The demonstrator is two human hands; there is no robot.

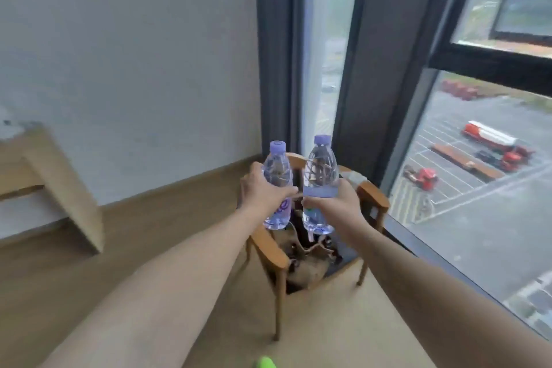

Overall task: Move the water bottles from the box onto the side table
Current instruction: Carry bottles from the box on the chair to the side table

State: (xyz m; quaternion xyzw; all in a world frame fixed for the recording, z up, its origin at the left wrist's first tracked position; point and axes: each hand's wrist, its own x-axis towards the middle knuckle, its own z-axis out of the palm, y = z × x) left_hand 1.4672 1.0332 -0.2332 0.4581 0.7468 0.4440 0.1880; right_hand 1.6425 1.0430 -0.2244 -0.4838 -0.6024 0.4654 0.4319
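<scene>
Now L hand (263, 188) grips bottle (277, 185), R hand (334, 203) grips other bottle (321, 176) (both upright).

Upper-floor room, like a hotel or apartment bedroom

A wooden armchair (313, 236) stands on wood-look flooring (155, 218) beside a tall dark-framed window (484, 63) with grey curtains (277, 48); a parking lot with trucks (490, 143) lies far below, plain white wall (128, 54) alongside.

Clear glossy plastic water bottles (277, 185) with matt lilac caps (277, 147); armchair (372, 193) of smooth varnished wood; floor (167, 203) of matt wood-look planks; matt painted wall (134, 54); grey cloth curtain (277, 48).
</scene>
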